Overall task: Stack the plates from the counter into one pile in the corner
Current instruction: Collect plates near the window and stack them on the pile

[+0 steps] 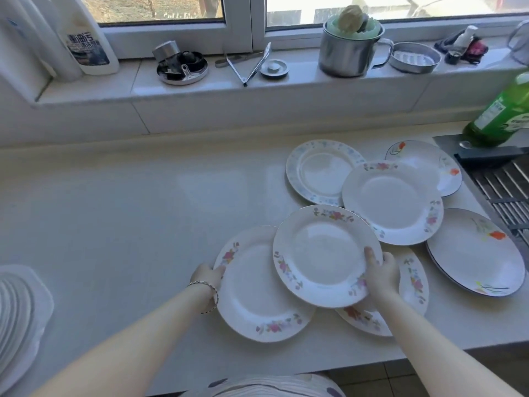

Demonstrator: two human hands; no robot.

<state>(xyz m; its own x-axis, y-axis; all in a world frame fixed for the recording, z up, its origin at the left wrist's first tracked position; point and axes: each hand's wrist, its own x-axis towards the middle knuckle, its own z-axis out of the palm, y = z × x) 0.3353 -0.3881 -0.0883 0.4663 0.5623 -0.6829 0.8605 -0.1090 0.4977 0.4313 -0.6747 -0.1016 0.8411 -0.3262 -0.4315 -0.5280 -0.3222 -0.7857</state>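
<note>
- Pale counter point(114, 224) under a window sill point(200, 87) — sink rack at the right edge.
- Seven plates point(393, 202) spread overlapping, centre-right.
- Right hand point(382, 272) pinches the rim of a floral plate point(323, 253).
- Left hand point(207, 277) grips the rim of the neighbouring plate point(254, 290).

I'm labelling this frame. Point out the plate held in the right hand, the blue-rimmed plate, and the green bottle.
plate in the right hand point(320, 255): head view, bare centre.
blue-rimmed plate point(320, 170): head view, centre well.
green bottle point(499, 116): head view, body near the label.
</note>
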